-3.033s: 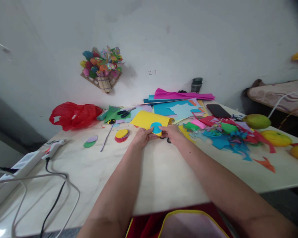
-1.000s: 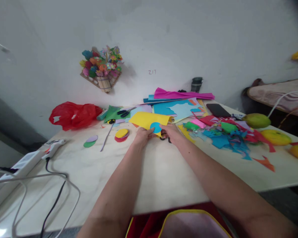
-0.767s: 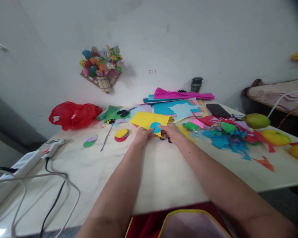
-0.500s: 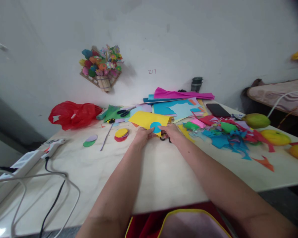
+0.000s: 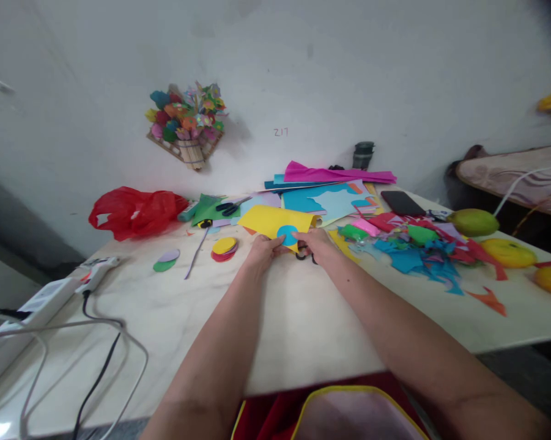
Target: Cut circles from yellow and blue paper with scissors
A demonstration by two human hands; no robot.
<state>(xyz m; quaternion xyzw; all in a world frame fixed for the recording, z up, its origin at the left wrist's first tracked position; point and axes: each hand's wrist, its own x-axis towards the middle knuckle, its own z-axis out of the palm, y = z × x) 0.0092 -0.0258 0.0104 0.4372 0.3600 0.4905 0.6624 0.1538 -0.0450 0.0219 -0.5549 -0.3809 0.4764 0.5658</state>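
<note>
A yellow paper sheet point(image 5: 268, 219) with a blue paper circle point(image 5: 287, 234) on its near corner is held over the table. My left hand point(image 5: 261, 252) pinches the sheet and circle at the near left edge. My right hand point(image 5: 318, 244) is closed round black-handled scissors point(image 5: 305, 255) at the sheet's right edge; the blades are hidden under the paper. A stack of cut paper circles point(image 5: 224, 249) lies just left of my left hand.
Colored paper sheets point(image 5: 330, 194) and a heap of scraps point(image 5: 417, 250) fill the far right. A phone point(image 5: 402, 203), mangoes point(image 5: 475, 222), a second pair of scissors point(image 5: 230, 208), a red plastic bag point(image 5: 135, 211), loose circles point(image 5: 166, 261), and a power strip with cables point(image 5: 50, 299) surround the table point(image 5: 303, 324).
Almost nothing differs; both hands stay at the yellow sheet's near corner, with only slight shifts of the fingers and the paper.
</note>
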